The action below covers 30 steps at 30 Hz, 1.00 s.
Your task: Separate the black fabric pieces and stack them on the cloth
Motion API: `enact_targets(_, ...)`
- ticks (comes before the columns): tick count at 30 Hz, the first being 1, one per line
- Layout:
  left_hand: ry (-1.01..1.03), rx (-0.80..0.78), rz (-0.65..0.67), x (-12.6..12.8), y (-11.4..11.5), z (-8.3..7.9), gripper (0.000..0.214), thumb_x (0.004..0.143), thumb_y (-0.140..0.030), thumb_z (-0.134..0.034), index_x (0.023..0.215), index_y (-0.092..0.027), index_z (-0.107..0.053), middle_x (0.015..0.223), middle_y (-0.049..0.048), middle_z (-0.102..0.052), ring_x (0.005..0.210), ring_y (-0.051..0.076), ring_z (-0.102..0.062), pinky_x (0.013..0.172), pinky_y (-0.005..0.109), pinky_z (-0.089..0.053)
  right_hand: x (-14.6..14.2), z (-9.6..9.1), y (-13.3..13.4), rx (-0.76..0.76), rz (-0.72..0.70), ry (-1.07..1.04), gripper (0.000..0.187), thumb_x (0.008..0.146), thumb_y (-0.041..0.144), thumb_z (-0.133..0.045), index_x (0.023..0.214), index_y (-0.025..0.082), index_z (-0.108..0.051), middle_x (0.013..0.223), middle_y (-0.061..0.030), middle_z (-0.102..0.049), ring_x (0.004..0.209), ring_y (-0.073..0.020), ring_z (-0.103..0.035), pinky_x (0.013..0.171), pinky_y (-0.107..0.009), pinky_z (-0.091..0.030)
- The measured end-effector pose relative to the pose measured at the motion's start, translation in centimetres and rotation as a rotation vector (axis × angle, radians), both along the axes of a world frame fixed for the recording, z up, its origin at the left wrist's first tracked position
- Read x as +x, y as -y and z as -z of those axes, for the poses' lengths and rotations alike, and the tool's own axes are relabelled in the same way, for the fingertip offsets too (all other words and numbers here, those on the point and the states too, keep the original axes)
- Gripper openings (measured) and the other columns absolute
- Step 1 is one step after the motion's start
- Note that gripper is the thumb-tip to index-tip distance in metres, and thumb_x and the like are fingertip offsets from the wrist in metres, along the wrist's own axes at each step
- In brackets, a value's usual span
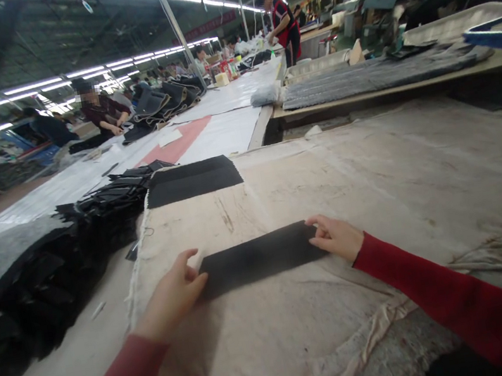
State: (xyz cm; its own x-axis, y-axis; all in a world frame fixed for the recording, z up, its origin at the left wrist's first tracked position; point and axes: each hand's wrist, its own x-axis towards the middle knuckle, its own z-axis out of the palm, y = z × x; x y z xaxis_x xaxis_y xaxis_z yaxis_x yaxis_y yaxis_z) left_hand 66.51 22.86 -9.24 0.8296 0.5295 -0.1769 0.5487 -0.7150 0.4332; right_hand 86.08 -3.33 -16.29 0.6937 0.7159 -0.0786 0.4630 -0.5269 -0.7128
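Observation:
A black rectangular fabric piece [260, 258] lies lengthwise between my hands over the beige cloth cover [290, 191]. At its left end, the thumb of my left hand [176, 290] touches the edge, while the index finger stands apart from it. My right hand [334, 237] has thumb and curled index finger at the right end, gripping the fabric there; its other fingers are partly hidden. Farther back, a second black fabric piece [192, 180] with zigzag-cut edges lies flat at the cover's far left corner.
Stacked black fabric pieces [48, 273] line the left side. Beyond are a long white table [234, 130] and a wrapped grey bundle [377, 76]. One person [98, 111] handles dark material at left; another person [284, 25] stands farther back.

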Motion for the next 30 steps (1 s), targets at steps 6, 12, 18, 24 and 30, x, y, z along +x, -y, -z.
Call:
enact_targets(6,0.022,-0.016,-0.015,-0.1,0.0,0.3,0.051,0.068,-0.034,-0.045,0.116,-0.019,-0.035,0.061,-0.0046,-0.05,0.054,0.013,-0.049,0.051,0.023,-0.035,0.4,0.9,0.0,0.03,-0.021,-0.03,0.032,0.07,0.024,-0.047,0.1,0.015,-0.042,0.057,0.0046,-0.05,0.049,-0.0094,-0.046,0.049,-0.021,-0.033)
enact_targets(12,0.031,-0.038,-0.012,-0.1,-0.1,0.3,0.052,0.069,-0.032,-0.046,0.117,-0.018,-0.034,0.061,-0.0048,-0.05,0.054,0.012,-0.048,0.05,0.023,-0.034,0.7,1.4,0.1,0.045,-0.036,-0.03,0.032,0.07,0.026,-0.047,0.1,0.015,-0.042,0.057,0.0044,-0.05,0.048,-0.0094,-0.046,0.048,-0.021,-0.033)
enact_targets(18,0.028,-0.039,-0.014,-0.2,-0.1,0.4,0.05,0.069,-0.033,-0.046,0.116,-0.019,-0.035,0.06,-0.0051,-0.049,0.053,0.012,-0.048,0.05,0.023,-0.034,0.7,1.2,0.1,0.036,-0.028,-0.053,0.032,0.07,0.026,-0.046,0.1,0.016,-0.042,0.056,0.005,-0.049,0.048,-0.0092,-0.045,0.048,-0.021,-0.032)
enact_targets(24,-0.015,0.009,0.016,0.1,-0.3,0.4,0.046,0.068,-0.034,-0.045,0.112,-0.02,-0.037,0.059,-0.0055,-0.048,0.054,0.013,-0.049,0.05,0.022,-0.033,0.5,0.8,-0.1,0.001,-0.026,-0.054,0.031,0.07,0.023,-0.047,0.1,0.015,-0.041,0.057,0.0049,-0.049,0.049,-0.0093,-0.046,0.049,-0.021,-0.032)
enact_targets(30,-0.136,0.134,0.149,1.1,-0.7,-0.5,0.036,0.066,-0.032,-0.044,0.101,-0.023,-0.046,0.067,-0.0034,-0.05,0.059,0.013,-0.05,0.053,0.023,-0.033,0.7,-0.4,-0.2,-0.083,-0.053,0.032,0.03,0.068,0.02,-0.051,0.096,0.015,-0.044,0.057,0.0052,-0.047,0.051,-0.0091,-0.043,0.049,-0.021,-0.03)
